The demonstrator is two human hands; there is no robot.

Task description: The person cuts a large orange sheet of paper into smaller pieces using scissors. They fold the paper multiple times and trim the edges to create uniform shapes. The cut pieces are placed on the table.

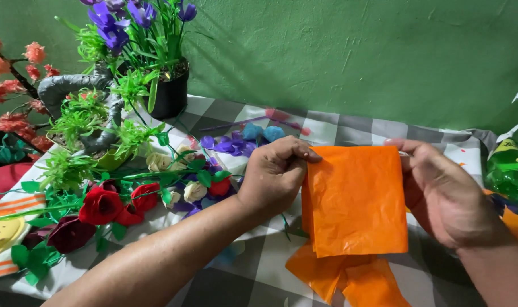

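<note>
Head view: the left hand (273, 176) and right hand (441, 190) are pinching the orange tissue sheet (355, 202) by its top corners, each grip closed, keeping it taut. Beneath the grips, more orange pieces (344, 278) are lying, probably offcuts, on the table (259, 267).

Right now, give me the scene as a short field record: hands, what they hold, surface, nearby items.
left hand: pinches the top left corner of the orange sheet
right hand: grips the sheet's top right edge
sheet state: folded, held upright above the table
below sheet: more orange pieces on the checked tablecloth
left of hands: red paper roses, black pot of purple flowers
backdrop: green wall
</note>
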